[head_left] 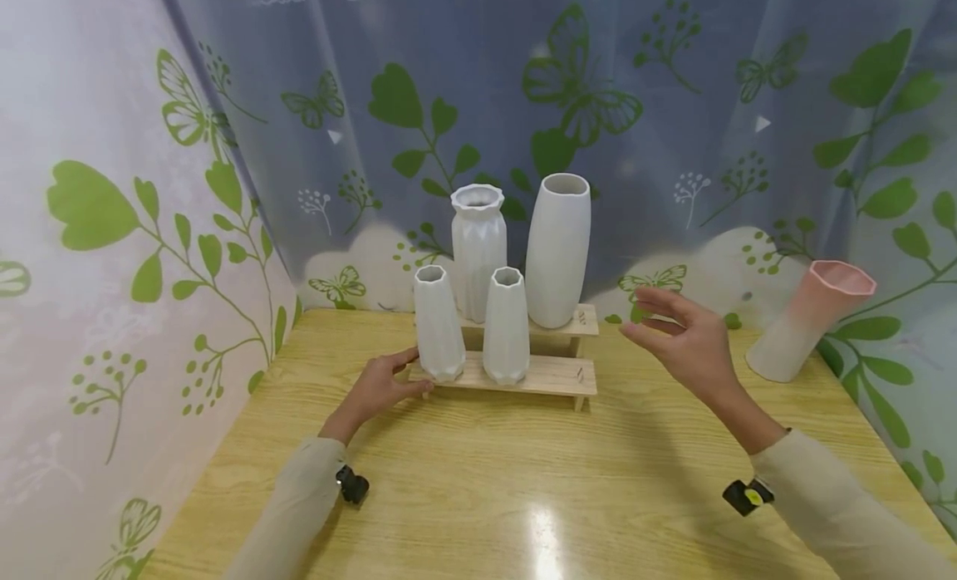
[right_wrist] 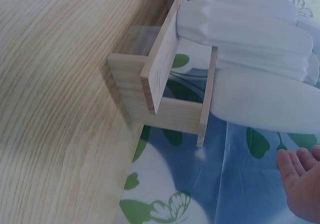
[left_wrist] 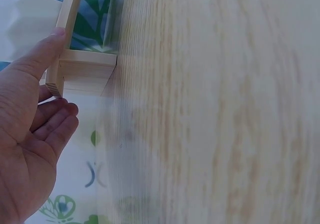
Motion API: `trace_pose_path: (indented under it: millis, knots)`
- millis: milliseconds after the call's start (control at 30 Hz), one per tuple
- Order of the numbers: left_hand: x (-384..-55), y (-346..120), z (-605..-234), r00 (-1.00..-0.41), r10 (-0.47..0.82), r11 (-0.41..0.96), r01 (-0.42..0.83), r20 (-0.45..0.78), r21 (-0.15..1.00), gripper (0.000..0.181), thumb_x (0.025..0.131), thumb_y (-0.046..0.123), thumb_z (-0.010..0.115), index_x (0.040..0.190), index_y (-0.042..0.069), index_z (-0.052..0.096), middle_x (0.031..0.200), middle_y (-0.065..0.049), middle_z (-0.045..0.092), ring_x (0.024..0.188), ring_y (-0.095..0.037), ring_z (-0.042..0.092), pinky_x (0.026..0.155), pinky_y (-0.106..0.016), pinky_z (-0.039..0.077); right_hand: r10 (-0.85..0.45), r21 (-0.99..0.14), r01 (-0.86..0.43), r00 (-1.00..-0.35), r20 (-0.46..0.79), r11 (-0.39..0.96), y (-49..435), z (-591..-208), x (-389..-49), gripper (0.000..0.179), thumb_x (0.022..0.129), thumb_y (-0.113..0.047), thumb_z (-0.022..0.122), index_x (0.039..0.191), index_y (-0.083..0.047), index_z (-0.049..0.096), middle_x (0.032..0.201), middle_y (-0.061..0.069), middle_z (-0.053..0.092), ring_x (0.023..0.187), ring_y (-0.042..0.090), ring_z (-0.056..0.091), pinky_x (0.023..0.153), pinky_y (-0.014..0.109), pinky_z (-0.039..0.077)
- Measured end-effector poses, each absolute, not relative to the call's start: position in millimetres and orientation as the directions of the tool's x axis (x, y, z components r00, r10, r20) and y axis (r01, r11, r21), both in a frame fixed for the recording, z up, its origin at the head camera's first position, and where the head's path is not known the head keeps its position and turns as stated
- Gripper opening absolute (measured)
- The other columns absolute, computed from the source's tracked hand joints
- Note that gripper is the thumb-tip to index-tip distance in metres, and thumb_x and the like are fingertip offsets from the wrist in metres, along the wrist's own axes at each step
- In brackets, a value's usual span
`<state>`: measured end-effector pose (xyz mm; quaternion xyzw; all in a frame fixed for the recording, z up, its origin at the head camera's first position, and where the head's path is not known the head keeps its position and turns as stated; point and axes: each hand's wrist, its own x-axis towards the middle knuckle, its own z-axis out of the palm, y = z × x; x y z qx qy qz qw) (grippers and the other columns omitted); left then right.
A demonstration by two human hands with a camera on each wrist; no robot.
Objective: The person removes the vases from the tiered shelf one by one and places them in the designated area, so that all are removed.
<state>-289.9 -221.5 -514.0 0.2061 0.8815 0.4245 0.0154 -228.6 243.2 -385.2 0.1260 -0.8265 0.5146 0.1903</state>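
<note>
A two-step wooden stand [head_left: 549, 374] bears white vases. On its lower step are two slim vases, a left one [head_left: 439, 326] and a right one [head_left: 507, 331]. Behind them, on the upper step, stand a ruffled-rim vase [head_left: 479, 248] and a tall smooth vase [head_left: 561, 248]. My left hand [head_left: 380, 387] holds the lower board's left end; in the left wrist view the thumb [left_wrist: 45, 52] lies along the board [left_wrist: 72, 19], with the fingers on its other side. Off to the right of the tall vase, my right hand [head_left: 691, 347] hovers, holding nothing, fingers extended.
A pink-and-white vase [head_left: 807, 322] stands on the table at the right, leaning in the head view, beyond my right hand. Patterned curtains [head_left: 478, 65] hang behind the wooden table [head_left: 463, 489] and along its sides.
</note>
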Motion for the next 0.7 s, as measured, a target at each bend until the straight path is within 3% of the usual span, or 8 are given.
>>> trace_pose_path:
  millis: [267,500,700]
  knots:
    - [-290.5,-222.4,-514.8,-0.918,0.372,0.558,0.34,0.138,0.757,0.078,0.088,0.04,0.082,0.151,0.007,0.05,0.151,-0.013,0.052,0.137,-0.033,0.052,0.11,-0.049,0.048,-0.062,-0.819,-0.417,-0.901,0.429,0.394,217.7,-386.8,-233.7,0.056,0.088,-0.021,0.084,0.14,-0.01,0.064,0.137,0.013,0.065,0.109,-0.004,0.064,0.086,0.013,0.056]
    - [-290.6,-222.7,-514.5,-0.919,0.371,0.553,0.335,0.135,0.763,0.078,0.088,0.039,0.082,0.152,0.008,0.05,0.152,-0.012,0.051,0.138,-0.032,0.052,0.11,-0.049,0.047,-0.116,-0.829,-0.434,-0.9,0.421,0.352,192.3,-391.9,-238.9,0.058,0.087,-0.02,0.085,0.139,-0.007,0.063,0.135,0.014,0.066,0.119,0.028,0.067,0.091,0.019,0.057]
    - [-288.3,-221.2,-512.4,-0.916,0.375,0.546,0.346,0.146,0.763,0.078,0.088,0.037,0.082,0.152,0.007,0.049,0.151,-0.013,0.052,0.138,-0.034,0.052,0.11,-0.05,0.048,-0.149,-0.855,-0.424,-0.905,0.398,0.299,172.5,-396.3,-241.4,0.061,0.085,-0.021,0.086,0.139,-0.006,0.063,0.137,0.014,0.065,0.122,0.036,0.064,0.095,0.03,0.058]
